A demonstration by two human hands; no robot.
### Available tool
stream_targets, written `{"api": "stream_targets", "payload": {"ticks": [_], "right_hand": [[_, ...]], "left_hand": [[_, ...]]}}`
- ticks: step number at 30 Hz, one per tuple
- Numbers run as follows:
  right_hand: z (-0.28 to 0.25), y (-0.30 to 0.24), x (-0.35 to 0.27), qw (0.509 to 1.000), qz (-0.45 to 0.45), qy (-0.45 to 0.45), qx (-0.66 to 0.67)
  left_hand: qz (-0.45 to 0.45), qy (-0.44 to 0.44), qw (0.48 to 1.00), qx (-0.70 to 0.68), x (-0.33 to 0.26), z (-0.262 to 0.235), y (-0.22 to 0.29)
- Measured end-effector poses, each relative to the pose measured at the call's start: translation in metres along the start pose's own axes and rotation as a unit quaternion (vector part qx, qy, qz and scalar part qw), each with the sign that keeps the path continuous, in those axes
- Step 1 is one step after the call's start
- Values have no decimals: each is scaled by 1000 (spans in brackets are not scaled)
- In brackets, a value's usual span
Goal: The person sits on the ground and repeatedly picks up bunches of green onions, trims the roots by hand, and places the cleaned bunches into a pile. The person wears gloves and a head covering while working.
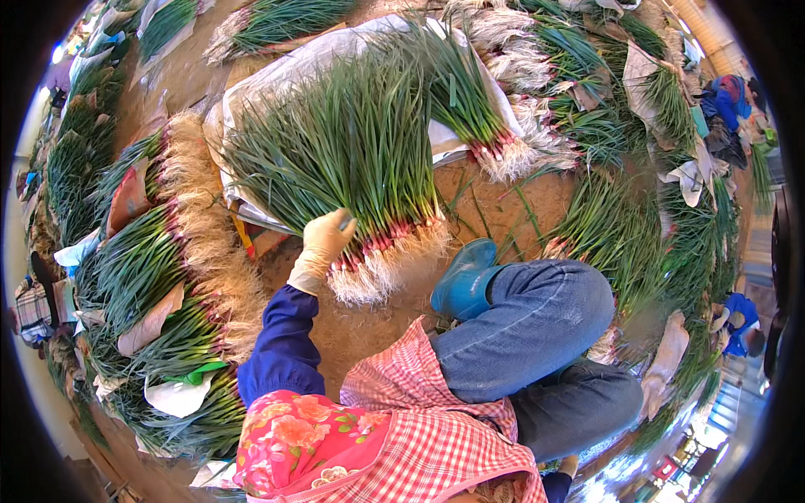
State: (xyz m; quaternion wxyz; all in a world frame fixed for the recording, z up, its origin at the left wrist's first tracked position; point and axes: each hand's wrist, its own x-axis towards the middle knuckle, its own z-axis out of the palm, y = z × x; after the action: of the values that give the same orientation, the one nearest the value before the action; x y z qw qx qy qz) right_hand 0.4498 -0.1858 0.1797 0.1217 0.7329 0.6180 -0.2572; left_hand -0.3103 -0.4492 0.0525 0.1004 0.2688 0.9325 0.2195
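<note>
My left hand (323, 243), in a pale glove, is closed at the near left edge of a broad heap of spring onions (352, 159), by the lower stems. A small grey-blue patch shows at its fingertips; I cannot make out what it is. The onions have long green leaves, reddish bulbs and whitish roots pointing toward me. They lie on a white sheet (277, 71), with another bundle of spring onions (478, 109) at their right. Only a bit of my right hand (569, 466) shows at the lower edge, beyond my bent knees, with its fingers hidden.
Rows of spring onions (151, 260) line the left side, roots inward. More bundles (620, 218) lie along the right, with pieces of sacking among them. My blue boot (465, 281) stands on the brown ground near the roots. People in blue (725, 101) are at the far right.
</note>
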Motion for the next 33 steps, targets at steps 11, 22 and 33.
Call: {"api": "stream_targets", "payload": {"ticks": [11, 22, 33], "right_hand": [[-35, -30, 57, 986, -77, -85, -124], [-36, -96, 242, 855, -445, -66, -260], [59, -245, 456, 985, 36, 159, 63]], "left_hand": [[298, -128, 938, 122, 106, 34, 117], [461, -368, 721, -363, 119, -120, 395], [335, -419, 844, -3, 127, 262, 521]]}}
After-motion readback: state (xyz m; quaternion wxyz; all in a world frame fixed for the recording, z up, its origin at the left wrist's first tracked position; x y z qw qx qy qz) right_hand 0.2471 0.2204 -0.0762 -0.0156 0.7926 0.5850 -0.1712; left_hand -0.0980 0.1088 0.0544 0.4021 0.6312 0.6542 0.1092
